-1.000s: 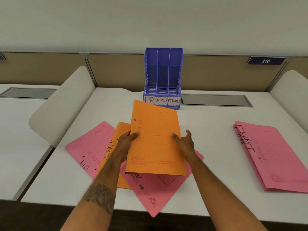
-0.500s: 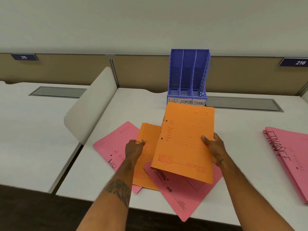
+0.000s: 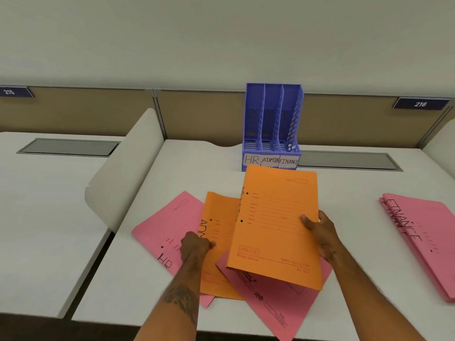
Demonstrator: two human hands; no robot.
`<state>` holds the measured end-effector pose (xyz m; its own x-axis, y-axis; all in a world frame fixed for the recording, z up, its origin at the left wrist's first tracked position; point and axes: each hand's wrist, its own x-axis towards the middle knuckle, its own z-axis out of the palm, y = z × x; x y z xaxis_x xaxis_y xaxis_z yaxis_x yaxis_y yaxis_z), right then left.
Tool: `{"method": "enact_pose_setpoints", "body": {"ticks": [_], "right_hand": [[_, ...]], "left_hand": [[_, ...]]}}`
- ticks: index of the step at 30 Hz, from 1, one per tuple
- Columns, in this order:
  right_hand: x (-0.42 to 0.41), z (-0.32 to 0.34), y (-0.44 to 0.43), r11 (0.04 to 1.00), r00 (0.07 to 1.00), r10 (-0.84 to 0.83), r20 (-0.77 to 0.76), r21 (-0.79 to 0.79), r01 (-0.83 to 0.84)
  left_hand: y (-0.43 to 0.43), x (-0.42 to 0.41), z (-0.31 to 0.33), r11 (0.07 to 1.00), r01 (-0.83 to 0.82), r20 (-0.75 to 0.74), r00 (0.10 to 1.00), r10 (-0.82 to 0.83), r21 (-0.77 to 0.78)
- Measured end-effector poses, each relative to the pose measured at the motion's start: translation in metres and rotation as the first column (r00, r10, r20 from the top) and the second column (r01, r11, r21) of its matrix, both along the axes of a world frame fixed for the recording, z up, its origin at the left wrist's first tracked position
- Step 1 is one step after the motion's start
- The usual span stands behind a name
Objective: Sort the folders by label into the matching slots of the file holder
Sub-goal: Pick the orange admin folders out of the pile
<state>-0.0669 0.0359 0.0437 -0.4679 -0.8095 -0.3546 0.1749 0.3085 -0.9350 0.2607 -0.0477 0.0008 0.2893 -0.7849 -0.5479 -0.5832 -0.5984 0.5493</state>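
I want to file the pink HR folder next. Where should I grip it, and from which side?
Pinch the pink HR folder at its left edge, coming from the left. That edge lies bare on the desk, while the orange ADMIN folder overlaps its right side.

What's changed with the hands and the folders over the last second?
The left hand let go of the lifted orange card folder and dropped to the flat orange folder marked ADM, touching its left edge. The right hand alone holds the lifted folder by its right edge. The pink HR folder, pink FINANCE stack and blue plastic file holder stayed put.
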Motion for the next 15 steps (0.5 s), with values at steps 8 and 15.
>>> {"method": "enact_pose_setpoints", "body": {"ticks": [8,15], "right_hand": [[0.011,0.014,-0.013,0.999,0.999,0.009,0.038,-0.051,-0.007],[0.018,0.03,-0.03,0.995,0.999,0.022,0.025,-0.095,-0.019]], "left_hand": [[-0.039,0.031,0.043,0.983,-0.076,-0.121,0.991,0.056,-0.167],[-0.067,0.073,0.112,0.881,-0.13,-0.106,0.99,0.092,-0.455]]}}
